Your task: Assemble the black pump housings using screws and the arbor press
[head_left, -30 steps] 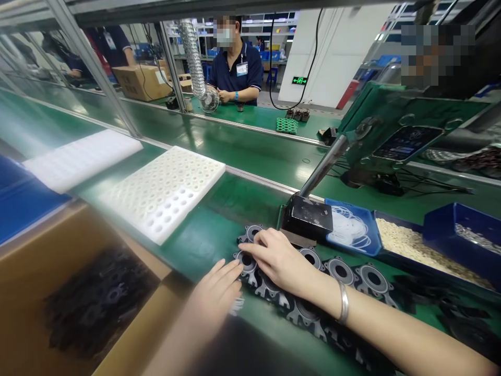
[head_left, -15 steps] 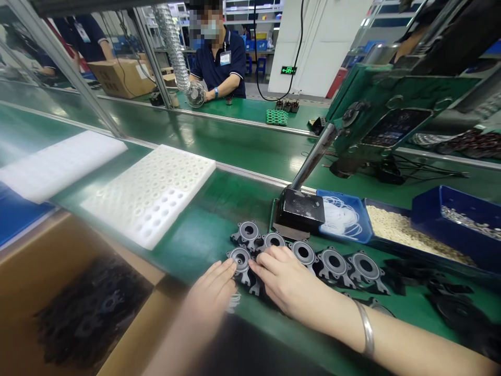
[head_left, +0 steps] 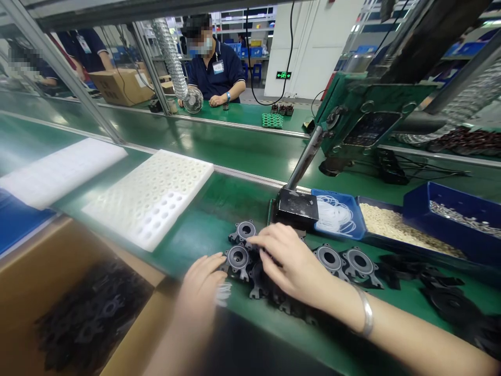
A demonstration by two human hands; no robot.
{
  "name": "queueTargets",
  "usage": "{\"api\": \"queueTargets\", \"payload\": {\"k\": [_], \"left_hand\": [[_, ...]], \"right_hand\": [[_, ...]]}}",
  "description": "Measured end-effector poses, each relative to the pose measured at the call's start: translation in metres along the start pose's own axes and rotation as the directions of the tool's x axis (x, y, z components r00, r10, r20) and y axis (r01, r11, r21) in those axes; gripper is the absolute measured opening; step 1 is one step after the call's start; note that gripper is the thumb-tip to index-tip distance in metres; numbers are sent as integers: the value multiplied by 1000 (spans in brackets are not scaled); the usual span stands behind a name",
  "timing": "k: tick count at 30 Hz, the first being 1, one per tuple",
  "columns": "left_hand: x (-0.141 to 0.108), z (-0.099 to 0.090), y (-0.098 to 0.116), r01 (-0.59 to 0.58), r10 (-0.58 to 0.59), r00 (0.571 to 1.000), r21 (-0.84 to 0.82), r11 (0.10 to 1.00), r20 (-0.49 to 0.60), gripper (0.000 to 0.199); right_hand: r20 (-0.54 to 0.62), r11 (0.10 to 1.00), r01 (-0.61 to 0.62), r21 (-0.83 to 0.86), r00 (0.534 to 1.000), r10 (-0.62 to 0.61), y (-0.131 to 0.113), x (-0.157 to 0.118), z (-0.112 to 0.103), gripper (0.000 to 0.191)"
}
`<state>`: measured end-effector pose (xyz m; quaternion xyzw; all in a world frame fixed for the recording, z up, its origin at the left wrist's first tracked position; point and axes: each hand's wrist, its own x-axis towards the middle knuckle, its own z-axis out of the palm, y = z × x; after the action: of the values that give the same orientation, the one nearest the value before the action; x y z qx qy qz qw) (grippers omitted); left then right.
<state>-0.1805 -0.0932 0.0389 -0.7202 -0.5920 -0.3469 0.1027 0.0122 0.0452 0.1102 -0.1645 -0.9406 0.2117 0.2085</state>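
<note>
Round black motor-housing-like parts with grey rings and central holes stand in rows on the green bench. My left hand [head_left: 203,279] lies beside the front-left part [head_left: 238,257], fingers stretched out, their tips at its left edge. Over the rows reaches my right hand [head_left: 289,261], palm down, its index finger and thumb apart. That index fingertip is at the lower right edge of the rear-left part [head_left: 246,230]; whether it touches cannot be made out. The right hand hides several parts beneath it. Two more parts [head_left: 329,257] show to its right.
A green hand press [head_left: 352,120] with a black block stands behind the parts. At right are a blue tray of white rings [head_left: 336,214], cream pieces [head_left: 391,224] and a blue bin [head_left: 418,209] of metal pieces. White foam [head_left: 176,183] and a carton [head_left: 23,277] lie left. A co-worker [head_left: 215,68] sits opposite.
My right hand has left the front-left part and moved back toward the rear-left one. My left hand has drawn slightly left from the front part. The view has shifted a little.
</note>
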Motion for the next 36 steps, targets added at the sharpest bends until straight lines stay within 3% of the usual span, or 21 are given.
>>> {"api": "queueTargets", "payload": {"k": [1, 3, 5, 7, 10, 15, 20, 24, 26, 30, 36], "left_hand": [[4, -3, 4, 46, -46, 999, -16, 999, -9, 22], [12, -6, 14, 90, -90, 996, -73, 993, 12, 22], [19, -7, 26, 103, -94, 993, -131, 986, 75, 24], [21, -6, 37, 106, -86, 989, -169, 980, 121, 27], [14, 0, 50, 132, -84, 973, -217, 967, 214, 30], [-11, 16, 61, 130, -33, 944, -277, 952, 329, 31], [-10, 6, 61, 255, -63, 892, -383, 888, 448, 32], [-8, -8, 50, 330, -187, 903, -345, 879, 387, 35], [-13, -9, 44, 288, -195, 932, -298, 910, 307, 36], [-19, -1, 38, 66, -32, 990, -248, 966, 137, 30], [-5, 19, 49, -247, 251, 960, -49, 968, 123, 23]], "right_hand": [[-8, 997, -32, 72, 999, 33, -1, 0, -4, 24], [91, 967, -69, 247, 995, 48, -5, -4, -7, 16], [196, 908, -103, 406, 980, 23, -8, -10, -4, 16], [226, 855, -159, 494, 973, 51, -10, -17, 1, 14], [265, 802, -246, 545, 957, 114, -7, -27, 3, 19], [410, 815, -272, 512, 911, 46, 1, -43, -6, 23], [341, 834, -247, 494, 937, 75, 3, -46, -9, 22], [165, 871, -285, 399, 957, 237, 12, -41, -4, 25], [108, 909, -295, 295, 955, 275, 18, -39, -1, 23], [88, 959, -265, 99, 963, 256, 24, -36, 7, 17], [96, 971, -234, -44, 967, 237, 21, -34, 12, 18]]}}
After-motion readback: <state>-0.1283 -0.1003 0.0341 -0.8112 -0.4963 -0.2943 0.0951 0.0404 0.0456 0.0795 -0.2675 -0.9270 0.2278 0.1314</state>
